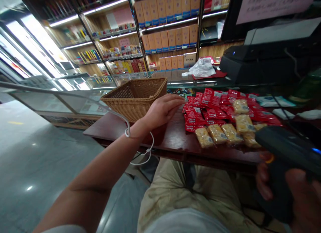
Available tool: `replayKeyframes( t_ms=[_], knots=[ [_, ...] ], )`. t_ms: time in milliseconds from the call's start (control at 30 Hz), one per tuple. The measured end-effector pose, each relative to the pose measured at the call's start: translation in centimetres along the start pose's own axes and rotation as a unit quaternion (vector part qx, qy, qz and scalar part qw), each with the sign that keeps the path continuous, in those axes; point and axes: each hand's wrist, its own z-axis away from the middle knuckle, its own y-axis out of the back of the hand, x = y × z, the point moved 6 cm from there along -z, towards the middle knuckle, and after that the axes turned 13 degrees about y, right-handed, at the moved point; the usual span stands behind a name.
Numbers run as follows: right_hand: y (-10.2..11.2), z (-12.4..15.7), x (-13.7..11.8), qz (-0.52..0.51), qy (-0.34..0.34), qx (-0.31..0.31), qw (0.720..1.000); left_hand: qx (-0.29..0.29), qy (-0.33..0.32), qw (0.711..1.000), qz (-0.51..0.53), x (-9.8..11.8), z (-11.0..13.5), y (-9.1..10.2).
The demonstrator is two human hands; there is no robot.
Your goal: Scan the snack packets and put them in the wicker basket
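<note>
My left hand (164, 109) reaches over the dark wooden counter (175, 139), its fingers curled and close together, touching the near edge of a pile of red snack packets (213, 107). Whether it grips a packet is hidden. A wicker basket (136, 95) stands just left of that hand. Several yellow cracker packets (225, 131) lie in front of the red ones. My right hand (288, 189) at the lower right is wrapped round the grip of a black barcode scanner (288, 149), with a blue light on its top.
A black printer or till (263, 59) sits at the back right of the glass counter, with a white plastic bag (202, 68) beside it. Shelves of boxed goods (170, 25) fill the back wall. Grey floor (37, 166) lies to the left. A white cable hangs round my left wrist.
</note>
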Motion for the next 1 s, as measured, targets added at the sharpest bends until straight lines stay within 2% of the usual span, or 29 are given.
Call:
replayKeyframes(
  t_ms=[100,200,333,433,500,600,700,800,867,933,1000],
  knots=[
    [-0.3,-0.2,-0.1,-0.029,0.023,-0.017,0.999,-0.084,0.025,0.995,0.044,1.6,0.0,-1.8],
    [-0.3,-0.5,0.0,-0.043,0.015,-0.018,0.999,-0.174,0.06,0.977,0.105,3.9,0.4,-4.8],
    [-1.5,-1.0,-0.1,-0.077,-0.012,0.002,0.997,-0.226,0.154,0.956,0.106,6.0,1.7,-9.8],
    [-2.0,-1.5,0.1,-0.058,-0.021,0.011,0.998,-0.256,0.222,0.938,0.073,5.8,2.9,-12.8],
    [-1.9,-2.0,0.1,-0.038,-0.021,0.015,0.999,-0.252,0.242,0.934,0.07,5.2,3.1,-13.8],
    [-1.1,-2.9,-0.3,-0.01,-0.013,0.044,0.999,-0.261,0.251,0.928,0.082,4.3,2.9,-14.2],
    [-0.2,-3.9,-0.1,0.01,-0.021,0.069,0.997,-0.265,0.271,0.922,0.082,3.6,2.3,-13.7],
    [-0.4,-5.0,1.2,0.052,-0.033,0.038,0.997,-0.204,0.295,0.925,0.125,3.2,1.4,-12.1],
    [-1.9,-5.6,1.9,0.09,-0.037,-0.004,0.995,-0.135,0.303,0.931,0.154,3.1,1.0,-11.0],
    [-4.4,-6.2,2.2,0.095,-0.05,-0.029,0.994,-0.068,0.287,0.943,0.155,3.2,0.8,-10.0],
    [-6.7,-6.8,1.9,0.067,-0.057,0.009,0.996,-0.025,0.263,0.952,0.153,3.5,0.7,-9.5]
  ],
)
